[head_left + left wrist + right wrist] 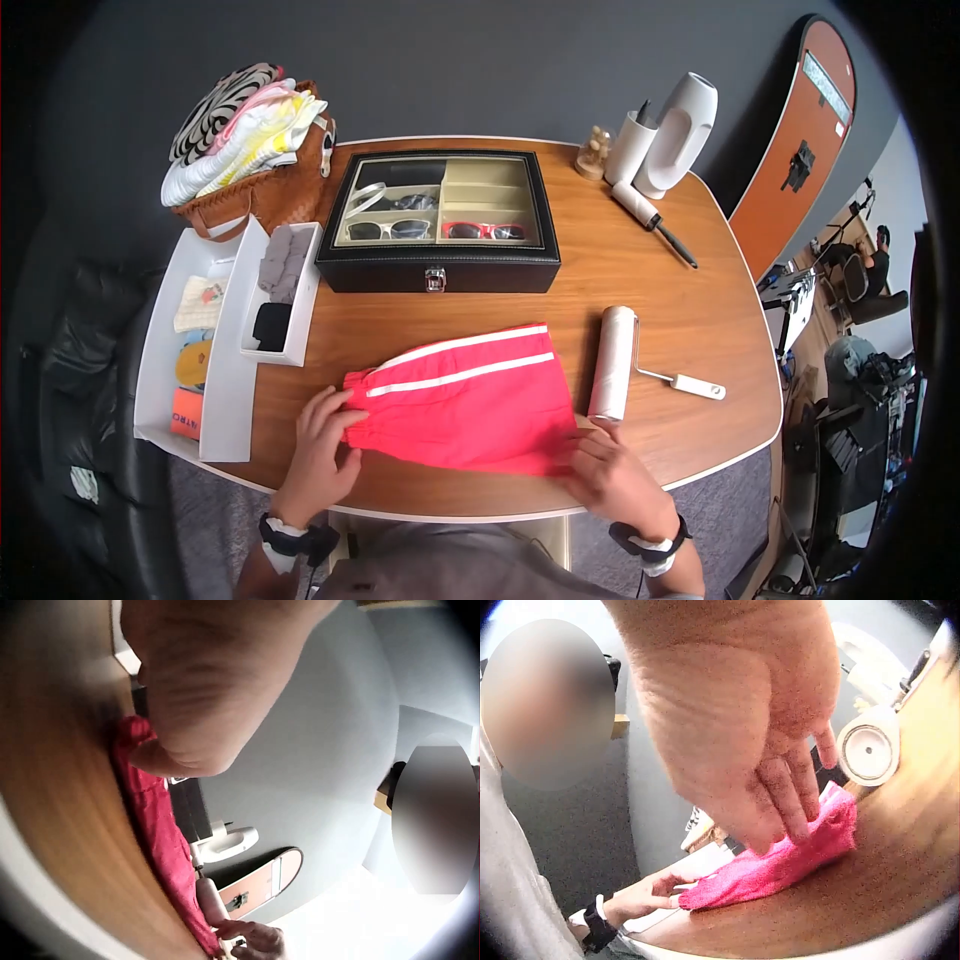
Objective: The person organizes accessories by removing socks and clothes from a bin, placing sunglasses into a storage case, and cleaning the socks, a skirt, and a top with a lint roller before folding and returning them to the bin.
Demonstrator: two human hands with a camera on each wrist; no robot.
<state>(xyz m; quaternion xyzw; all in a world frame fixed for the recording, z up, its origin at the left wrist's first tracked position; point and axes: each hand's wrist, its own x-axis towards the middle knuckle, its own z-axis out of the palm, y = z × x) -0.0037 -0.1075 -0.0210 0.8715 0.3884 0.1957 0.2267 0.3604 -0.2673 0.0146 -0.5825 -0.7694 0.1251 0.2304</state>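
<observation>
Red shorts (465, 405) with white side stripes lie sideways on the wooden table, waistband to the left. My left hand (322, 450) touches the elastic waistband, its fingers fairly straight and the thumb apart. At the lower right corner of the leg hem, my right hand (615, 475) rests on the cloth with extended fingers. In the left wrist view the thumb side of my left hand (202, 697) covers the end of the red cloth (161, 825). The right wrist view shows my right hand (735, 735) with fingertips against the red cloth (780, 870).
A large lint roller (612, 365) lies right of the shorts, near my right hand. Behind them stands a glasses case (435, 275). White boxes (228, 400) with folded items are at the left, beside a brown basket (270, 205) of cloths. Another roller (635, 203) and white containers (630, 150) are at the back right.
</observation>
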